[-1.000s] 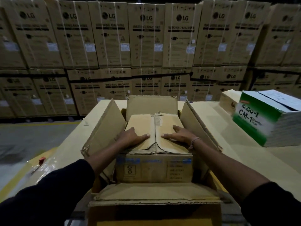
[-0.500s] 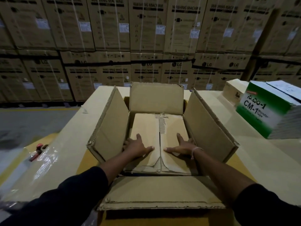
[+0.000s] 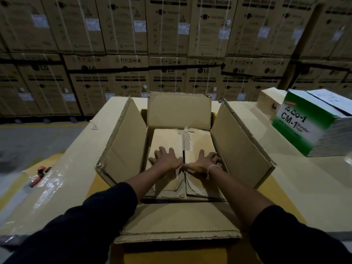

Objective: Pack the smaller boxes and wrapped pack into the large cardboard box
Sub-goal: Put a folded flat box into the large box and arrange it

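The large cardboard box (image 3: 125,141) stands open in the middle of the table, its four flaps spread outward. A smaller brown box (image 3: 165,136) with torn tape along its top seam sits down inside it. My left hand (image 3: 166,160) presses flat on the smaller box's left top flap, fingers spread. Just to the right of the seam, my right hand (image 3: 202,163) presses flat on the right flap, a white band on its wrist. A green and white box (image 3: 312,126) marked CM-1 Wonder Tape stands on the table at the right.
A small cream box (image 3: 268,102) sits behind the green one. A red-handled tool (image 3: 39,176) lies on shiny plastic wrap at the table's left edge. Stacked washing machine cartons (image 3: 171,44) form a wall behind the table. Grey floor (image 3: 28,141) lies to the left.
The smaller box has gone down from above the rim to deep inside the large box, with both hands pressing on its top. The view has tilted downward.
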Available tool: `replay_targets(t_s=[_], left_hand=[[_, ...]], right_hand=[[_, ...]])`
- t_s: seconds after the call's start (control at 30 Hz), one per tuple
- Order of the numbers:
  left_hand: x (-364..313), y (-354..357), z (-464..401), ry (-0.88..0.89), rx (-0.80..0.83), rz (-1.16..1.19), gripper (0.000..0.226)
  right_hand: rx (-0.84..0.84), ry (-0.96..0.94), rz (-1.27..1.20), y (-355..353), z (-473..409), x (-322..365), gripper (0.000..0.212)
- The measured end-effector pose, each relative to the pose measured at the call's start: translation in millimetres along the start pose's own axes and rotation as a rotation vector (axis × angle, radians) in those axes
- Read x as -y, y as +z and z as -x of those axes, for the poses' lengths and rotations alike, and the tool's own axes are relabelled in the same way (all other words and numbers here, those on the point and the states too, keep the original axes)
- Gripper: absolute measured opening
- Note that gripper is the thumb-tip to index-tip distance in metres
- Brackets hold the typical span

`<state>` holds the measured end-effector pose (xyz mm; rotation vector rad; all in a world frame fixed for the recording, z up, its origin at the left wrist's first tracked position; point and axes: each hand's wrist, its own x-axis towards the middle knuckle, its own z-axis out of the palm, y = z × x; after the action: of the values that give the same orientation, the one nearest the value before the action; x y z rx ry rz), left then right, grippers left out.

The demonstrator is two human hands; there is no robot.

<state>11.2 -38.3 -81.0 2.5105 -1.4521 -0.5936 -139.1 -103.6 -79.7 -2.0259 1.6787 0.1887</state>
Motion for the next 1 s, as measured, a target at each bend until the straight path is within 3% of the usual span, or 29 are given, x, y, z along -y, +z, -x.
replay_targets(t_s=[0.2, 0.3, 0.5, 0.63, 0.77, 0.9, 1.0], left_hand=[[-7, 0, -2, -0.015, -0.002, -0.017, 0.105], [-7, 0, -1, -0.017, 0.001, -0.014, 0.114], [1, -14, 1, 0.031, 0.000, -0.009, 0.103], [8, -21, -3, 0.080, 0.054, 0.010, 0.111], [6, -10, 4, 0.102, 0.082, -0.044, 0.126], [1, -5, 11, 0.124, 0.099, -0.128, 0.118], [-4, -12, 11, 0.129, 0.106, -0.104, 0.108]], right_hand=[[0.035, -0.107, -0.127, -17, -1, -16, 0.150], [0.036, -0.144, -0.137, -17, -1, -19, 0.143], [0.084, -0.144, -0.271, -29, 9, -17, 0.127], [0.176, -0.164, -0.627, -44, 6, -26, 0.100], [0.304, -0.168, -0.820, -58, 26, -38, 0.071], [0.273, -0.223, -0.996, -75, 41, -52, 0.052], [0.190, -0.206, -0.909, -89, 51, -55, 0.040]])
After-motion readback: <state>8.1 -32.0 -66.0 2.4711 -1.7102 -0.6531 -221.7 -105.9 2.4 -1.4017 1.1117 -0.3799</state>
